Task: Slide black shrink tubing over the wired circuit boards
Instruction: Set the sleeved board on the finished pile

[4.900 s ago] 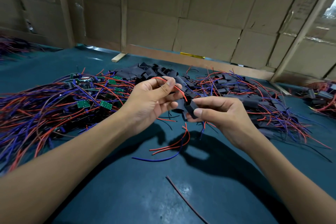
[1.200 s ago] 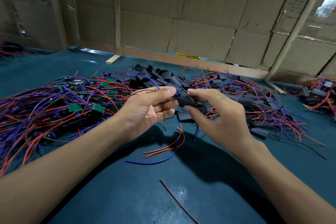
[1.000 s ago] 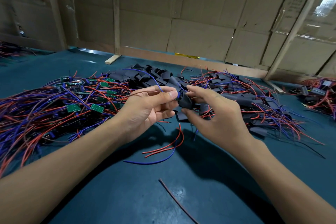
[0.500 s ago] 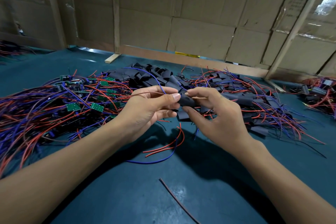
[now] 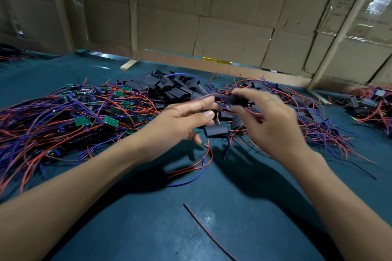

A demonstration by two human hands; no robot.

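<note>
At the far left of the green worktop [image 5: 63, 65] we saw a broad heap of red and blue wires [image 5: 42, 125] with small green circuit boards [image 5: 82, 121] scattered through it. To its right, toward the back, lay a pile of black tubing pieces [image 5: 176, 87], and one flat piece [image 5: 216, 130] sat apart at the near edge of that pile.

Our left hand [image 5: 180, 121] hovered above the worktop in front of the pile, fingers stretched out toward the right and mostly straight. A thin wire [image 5: 209, 96] ran past its upper fingers toward the other hand; motion blur kept us from telling whether those fingers pinched the wire or merely touched it, so we could not tell the state of that grip.

Below and between the hands a few loose red and blue wires [image 5: 195, 167] curved on the worktop, and a single dark wire [image 5: 207, 233] lay nearer to us.

Our right hand [image 5: 273, 125] was raised just beside the left, blurred, its thumb and fingertips closed in a grip on a dark tubing-covered piece [image 5: 236, 99] held above the worktop. Behind it spread more red and blue wires mixed with black pieces [image 5: 297, 112]. A smaller heap of wired parts [image 5: 369, 104] lay at the far right, against the cardboard wall [image 5: 233, 27].
</note>
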